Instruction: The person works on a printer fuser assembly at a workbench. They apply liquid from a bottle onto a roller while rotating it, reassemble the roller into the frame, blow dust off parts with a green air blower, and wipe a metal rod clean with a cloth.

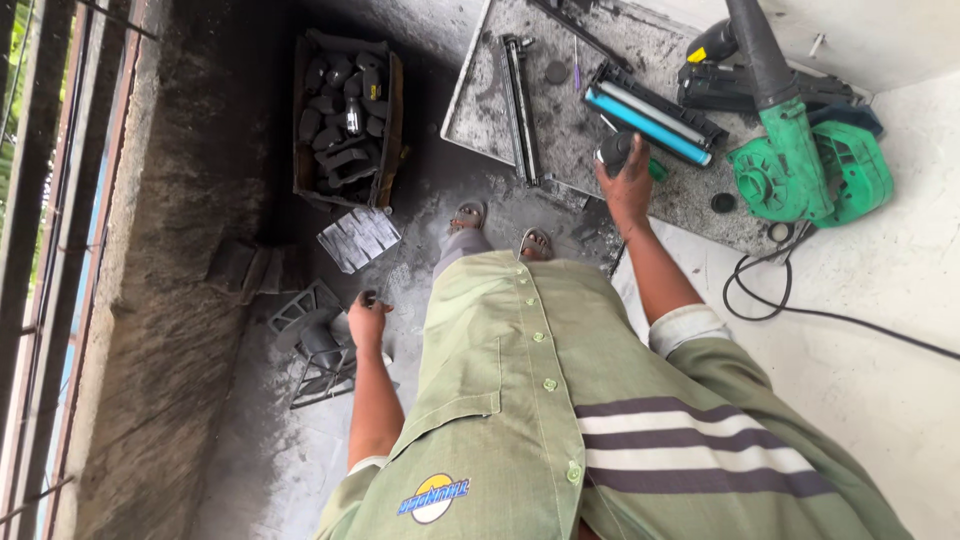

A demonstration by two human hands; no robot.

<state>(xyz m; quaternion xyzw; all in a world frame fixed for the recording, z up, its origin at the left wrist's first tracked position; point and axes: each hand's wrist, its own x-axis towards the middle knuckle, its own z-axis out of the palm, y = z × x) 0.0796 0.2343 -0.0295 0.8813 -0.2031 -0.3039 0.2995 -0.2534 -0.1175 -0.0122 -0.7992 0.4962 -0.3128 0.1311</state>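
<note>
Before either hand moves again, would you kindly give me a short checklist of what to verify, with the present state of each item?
1. Right hand has a grip on the dark cylindrical bottle: ok, the fingers wrap it.
2. Bottle's cap closed: cannot tell, the hand hides it.
3. Left hand free: cannot tell; it hangs above the grey slatted plastic piece, contact unclear.
4. Black cartridge with blue roller lies flat on the dusty grey tray: ok.
5. Green electric blower off the tray: not ok, it rests on the tray's edge.
6. Floor free of the black cable: not ok.
</note>
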